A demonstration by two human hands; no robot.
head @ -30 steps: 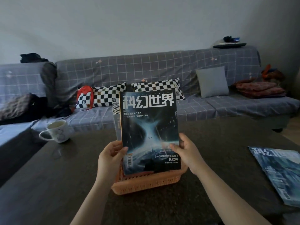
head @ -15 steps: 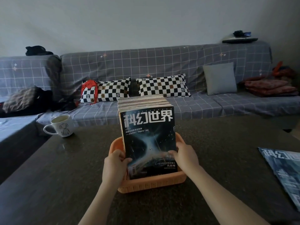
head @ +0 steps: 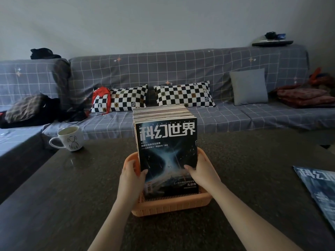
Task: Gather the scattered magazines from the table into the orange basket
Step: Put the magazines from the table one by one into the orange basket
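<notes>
An orange basket (head: 168,205) stands on the dark table in front of me. A row of several magazines (head: 161,113) stands upright in it. The front magazine (head: 167,153), dark with a white title and a blue vortex, stands at the near end of the row, its lower edge down inside the basket. My left hand (head: 131,175) grips its left edge and my right hand (head: 201,172) grips its right edge. Another magazine (head: 320,189) lies flat at the table's right edge, partly cut off by the frame.
A white mug (head: 69,138) with a dog drawing stands at the table's far left corner. Behind the table runs a grey checked sofa (head: 181,69) with two chequered pillows, a grey cushion, bags and folded blankets.
The front magazine has come down from above the basket and now stands inside it against the row. Both hands went down with it and still hold its edges.
</notes>
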